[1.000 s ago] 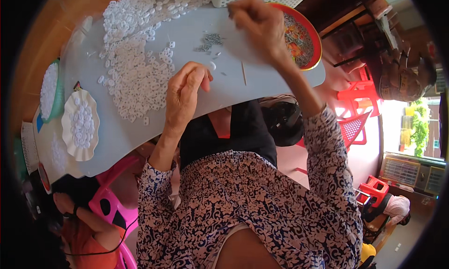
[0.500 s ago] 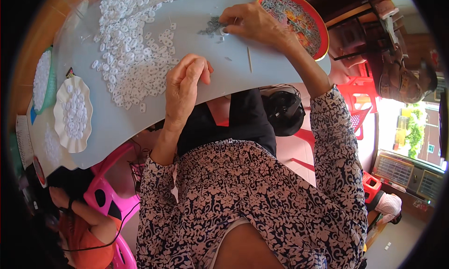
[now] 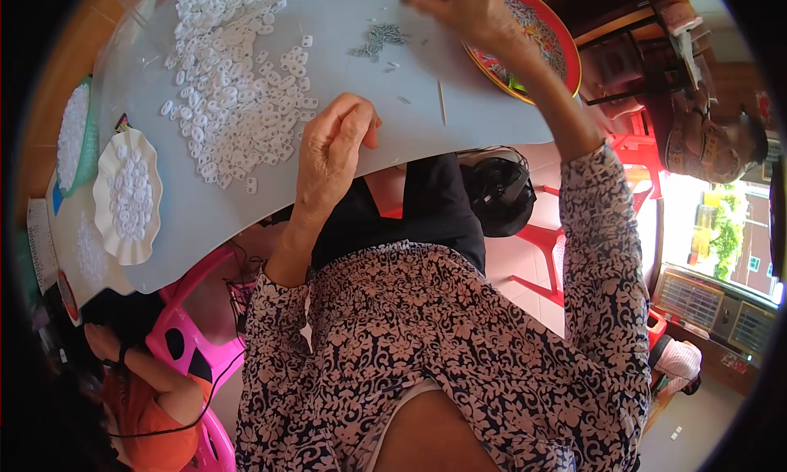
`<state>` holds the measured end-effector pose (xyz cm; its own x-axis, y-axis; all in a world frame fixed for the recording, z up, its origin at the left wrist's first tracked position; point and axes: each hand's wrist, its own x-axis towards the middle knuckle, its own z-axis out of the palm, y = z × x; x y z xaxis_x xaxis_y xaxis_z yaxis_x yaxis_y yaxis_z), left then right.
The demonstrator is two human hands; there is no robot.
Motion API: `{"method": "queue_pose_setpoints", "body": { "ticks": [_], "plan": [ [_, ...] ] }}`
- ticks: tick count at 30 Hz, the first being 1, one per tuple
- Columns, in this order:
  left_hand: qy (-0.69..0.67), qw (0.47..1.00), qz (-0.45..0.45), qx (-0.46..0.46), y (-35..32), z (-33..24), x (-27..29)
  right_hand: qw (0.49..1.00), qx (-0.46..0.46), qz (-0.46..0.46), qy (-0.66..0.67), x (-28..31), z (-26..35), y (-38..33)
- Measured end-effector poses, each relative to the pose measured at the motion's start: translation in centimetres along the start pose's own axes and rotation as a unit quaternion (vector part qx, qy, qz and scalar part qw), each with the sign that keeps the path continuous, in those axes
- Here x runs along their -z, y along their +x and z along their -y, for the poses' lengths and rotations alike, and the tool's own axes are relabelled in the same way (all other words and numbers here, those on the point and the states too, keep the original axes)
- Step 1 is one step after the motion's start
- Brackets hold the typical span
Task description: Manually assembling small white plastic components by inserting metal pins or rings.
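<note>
My left hand (image 3: pixel 334 154) is curled closed above the table's near edge, right of the pile of small white plastic pieces with holes (image 3: pixel 238 115). Whatever its fingers hold, if anything, is hidden. Toward the far edge, my right hand (image 3: pixel 466 11) is over the table beside the round red tray (image 3: pixel 576 66), its fingertips smeared by motion. The tray contains many small grey pieces that look like screws. A small heap of similar grey pieces (image 3: pixel 385 37) lies on the table between my hands, with a few strays near it. A thin pale stick (image 3: pixel 443 103) rests to their right.
A cream scalloped dish (image 3: pixel 102 205) and a green basket (image 3: pixel 87 148), both containing white pieces, stand at the left. A clear plastic bag (image 3: pixel 131 41) lies far left. Below the table are a pink chair (image 3: pixel 217 349) and a seated person in orange (image 3: pixel 168 406).
My right hand has left the heap of grey pieces and moved up and right, toward the far edge. My left hand has shifted slightly right, still closed.
</note>
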<state>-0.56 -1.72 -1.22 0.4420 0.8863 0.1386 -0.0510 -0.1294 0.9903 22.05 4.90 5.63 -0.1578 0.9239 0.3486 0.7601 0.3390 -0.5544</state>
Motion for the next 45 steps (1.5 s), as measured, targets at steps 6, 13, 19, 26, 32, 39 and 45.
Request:
{"method": "queue_pose_setpoints", "body": {
  "ticks": [6,13,19,26,32,39,45],
  "plan": [
    [-0.041,0.999,-0.004,-0.034,-0.1,0.9,0.1,0.957,0.09,-0.221,-0.164,5.0,-4.8,7.1],
    [-0.054,0.998,0.001,-0.02,-0.2,0.8,0.2,0.98,0.191,-0.011,0.056,-4.4,1.2,4.6],
    [-0.044,0.998,0.009,-0.038,-0.1,0.1,-0.5,0.98,0.15,0.113,-0.062,-9.6,1.4,4.7],
    [-0.027,0.999,0.013,-0.026,-0.1,-0.3,-0.4,0.979,0.141,0.132,-0.062,-9.2,1.0,4.1],
    [-0.287,0.952,-0.09,0.054,0.8,0.2,0.1,0.979,0.089,0.101,0.151,-5.9,2.9,0.2],
    [-0.396,0.909,-0.027,0.128,1.6,0.8,1.7,0.97,0.083,0.144,0.178,-4.5,4.0,-2.6],
    [-0.395,0.911,-0.038,0.117,1.5,1.2,1.1,0.962,0.04,0.082,0.256,-5.5,3.1,-4.7]
  ]
}}
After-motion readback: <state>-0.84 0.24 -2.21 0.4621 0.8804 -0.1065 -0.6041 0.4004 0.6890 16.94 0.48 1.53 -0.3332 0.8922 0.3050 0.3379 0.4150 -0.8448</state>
